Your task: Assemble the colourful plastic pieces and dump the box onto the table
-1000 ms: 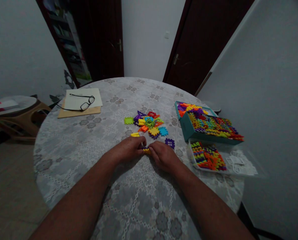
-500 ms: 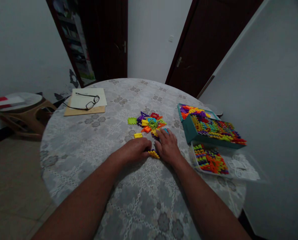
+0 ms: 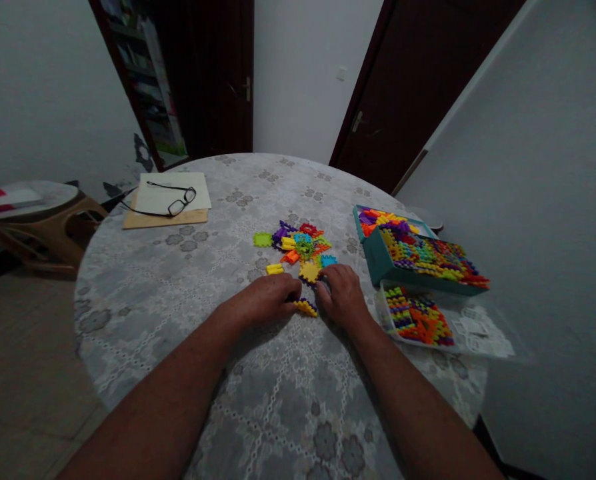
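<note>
My left hand (image 3: 271, 295) is closed, fingertips pinching the end of a yellow interlocking building piece (image 3: 306, 307) with dark purple along its edge, low over the tablecloth. My right hand (image 3: 345, 293) has its fingers curled, with thumb and forefinger at the right edge of a square yellow and purple building piece (image 3: 309, 271). Its grip is partly hidden. Beyond both hands lies a pile of coloured building pieces (image 3: 304, 248). A blue piece (image 3: 328, 261) rests just past my right fingers, and yellow tube-like pieces (image 3: 275, 269) lie beyond my left hand.
A green piece (image 3: 263, 239) lies left of the pile. At right stand a teal box (image 3: 378, 259) and a clear plastic tub (image 3: 385, 313), both holding many pieces. Glasses (image 3: 177, 207) rest on papers (image 3: 205, 190) at the far left of the round table (image 3: 258, 180).
My right hand has drawn back from over the pile and its fingers have curled, uncovering the square yellow piece and the blue one. My left hand keeps its pinch almost in place.
</note>
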`<action>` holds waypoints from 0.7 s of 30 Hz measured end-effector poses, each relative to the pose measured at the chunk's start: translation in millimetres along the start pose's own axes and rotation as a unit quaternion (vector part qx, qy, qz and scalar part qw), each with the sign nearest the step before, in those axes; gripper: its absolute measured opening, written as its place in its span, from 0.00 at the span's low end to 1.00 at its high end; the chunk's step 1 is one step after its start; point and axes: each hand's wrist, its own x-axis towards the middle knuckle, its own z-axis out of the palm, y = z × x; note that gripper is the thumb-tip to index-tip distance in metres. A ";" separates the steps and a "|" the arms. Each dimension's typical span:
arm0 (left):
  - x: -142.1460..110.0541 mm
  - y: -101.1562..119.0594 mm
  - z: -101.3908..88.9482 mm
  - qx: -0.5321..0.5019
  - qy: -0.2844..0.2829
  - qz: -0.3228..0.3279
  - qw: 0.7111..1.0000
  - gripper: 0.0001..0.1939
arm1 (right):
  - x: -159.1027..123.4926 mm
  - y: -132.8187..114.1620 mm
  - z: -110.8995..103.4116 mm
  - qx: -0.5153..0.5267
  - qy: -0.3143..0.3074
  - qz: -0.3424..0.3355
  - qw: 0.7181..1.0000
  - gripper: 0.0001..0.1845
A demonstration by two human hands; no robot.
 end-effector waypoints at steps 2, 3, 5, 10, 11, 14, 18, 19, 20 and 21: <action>0.0 0.2 -0.5 0.002 -0.004 0.001 1.000 0.05 | 0.7 -1.4 5.5 0.007 0.029 -0.018 0.999 0.22; 0.2 0.1 -0.4 0.000 -0.004 0.003 1.000 0.05 | 1.2 -3.0 8.3 0.010 0.030 -0.030 0.999 0.25; 0.6 -0.6 0.5 -0.004 -0.002 0.009 1.000 0.07 | 2.7 -6.4 12.9 0.021 0.012 -0.043 0.999 0.24; 0.3 -0.9 0.9 0.003 0.001 0.008 1.000 0.05 | 5.7 -4.5 11.4 0.083 0.019 -0.011 0.996 0.11; -0.2 -0.3 0.1 0.003 -0.002 0.006 1.000 0.04 | 5.7 -1.8 9.1 0.097 0.032 0.003 0.995 0.11; -1.8 2.5 -3.2 -0.004 -0.007 0.002 1.000 0.04 | 5.2 7.1 1.1 0.116 0.066 0.057 0.989 0.13; -1.9 3.2 -4.2 -0.005 -0.006 0.000 1.000 0.03 | 3.6 11.8 -5.3 0.126 0.091 0.119 0.981 0.16; -1.7 2.5 -3.7 -0.006 -0.006 0.000 1.000 0.03 | 3.1 11.0 -5.7 0.130 0.092 0.124 0.979 0.18; -1.4 1.6 -3.0 -0.008 -0.005 0.002 1.000 0.04 | 2.7 9.8 -5.6 0.135 0.092 0.124 0.979 0.19; -1.1 0.7 -2.4 -0.010 -0.005 0.004 1.000 0.04 | 2.3 8.3 -5.2 0.139 0.091 0.118 0.979 0.20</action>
